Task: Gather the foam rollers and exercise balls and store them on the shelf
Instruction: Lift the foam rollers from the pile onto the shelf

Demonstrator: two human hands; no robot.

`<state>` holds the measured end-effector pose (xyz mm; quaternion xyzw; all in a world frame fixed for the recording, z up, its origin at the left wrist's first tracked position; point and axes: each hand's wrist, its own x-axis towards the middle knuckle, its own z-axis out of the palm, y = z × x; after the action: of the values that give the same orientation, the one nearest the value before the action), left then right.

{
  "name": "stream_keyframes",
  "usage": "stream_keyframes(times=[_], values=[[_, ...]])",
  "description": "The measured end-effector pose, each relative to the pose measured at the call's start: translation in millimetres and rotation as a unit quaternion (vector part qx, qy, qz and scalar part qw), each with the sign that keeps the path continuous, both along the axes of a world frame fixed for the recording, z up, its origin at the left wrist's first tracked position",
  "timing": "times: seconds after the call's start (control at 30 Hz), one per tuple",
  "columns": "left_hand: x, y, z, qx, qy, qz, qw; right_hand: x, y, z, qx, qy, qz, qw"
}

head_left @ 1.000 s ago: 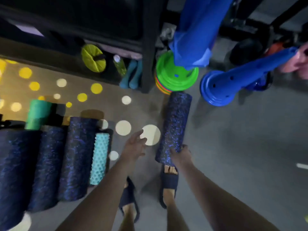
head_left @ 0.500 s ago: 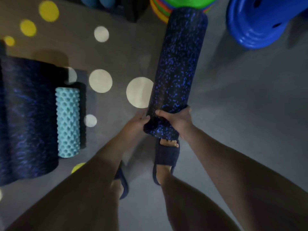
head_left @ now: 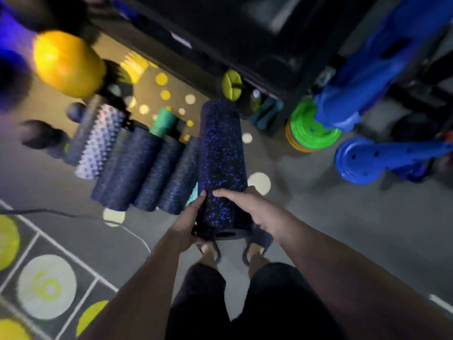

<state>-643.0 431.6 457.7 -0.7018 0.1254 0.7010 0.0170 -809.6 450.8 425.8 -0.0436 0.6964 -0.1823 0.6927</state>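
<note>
- Closest in, the left hand [head_left: 188,225] and the right hand [head_left: 247,204] are both clamped on the near end of a black roller with blue speckles [head_left: 221,163]. There is one hand on each side, with the fingers curled over its top.
- This roller is held off the floor [head_left: 343,229] above the person's feet, and its far end points toward the shelf.
- Just left of it, a row of dark rollers [head_left: 147,175] lies side by side on the floor, touching one another. A sliver of a teal roller [head_left: 193,196] shows between the row and the held one.
- Farther left lies a pale spiked roller [head_left: 98,143], and behind the row a green roller [head_left: 163,121].
- Beyond those are two dark balls [head_left: 41,137] and a large yellow ball [head_left: 66,63]. They are too blurred to say what they rest on.
- Farthest off stands the black shelf [head_left: 277,57]. Its lower level holds small items, but no roller or ball is visible on it.
- The job looks to be at an early stage, with one roller lifted and ready to carry. The row, the spiked, teal and green rollers, and the balls all appear to need gathering.
</note>
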Motion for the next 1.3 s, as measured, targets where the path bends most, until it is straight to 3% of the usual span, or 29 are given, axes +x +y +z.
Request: stream_keyframes(times=[0.2, 0.33, 0.53, 0.8, 1.0, 1.1, 1.17, 1.3], values=[[66, -53, 73, -0.117, 0.051, 0.056, 0.990, 57, -86, 97, -0.102, 0.063, 0.063, 0.991], [69, -105, 104, -0.187, 0.130, 0.055, 0.972, 65, -135, 151, -0.173, 0.102, 0.035, 0.979], [31, -176, 120, -0.257, 0.127, 0.034, 0.957, 30, -176, 177, -0.190, 0.138, -0.081, 0.969], [-73, -242, 78, -0.231, 0.124, 0.086, 0.961, -53, -252, 133, -0.178, 0.123, -0.232, 0.948], [-159, -327, 19, -0.238, 0.130, 0.049, 0.961, -140, -342, 64, -0.180, 0.164, -0.210, 0.947], [-198, -372, -16, -0.291, 0.125, 0.052, 0.947, -179, -372, 45, -0.178, 0.169, -0.183, 0.952], [-215, -396, -39, -0.346, 0.071, 0.024, 0.935, -204, -380, 33, -0.210, 0.235, -0.151, 0.937], [-235, -416, -60, -0.433, -0.034, -0.086, 0.897, -245, -354, -6, -0.229, 0.502, -0.071, 0.831]])
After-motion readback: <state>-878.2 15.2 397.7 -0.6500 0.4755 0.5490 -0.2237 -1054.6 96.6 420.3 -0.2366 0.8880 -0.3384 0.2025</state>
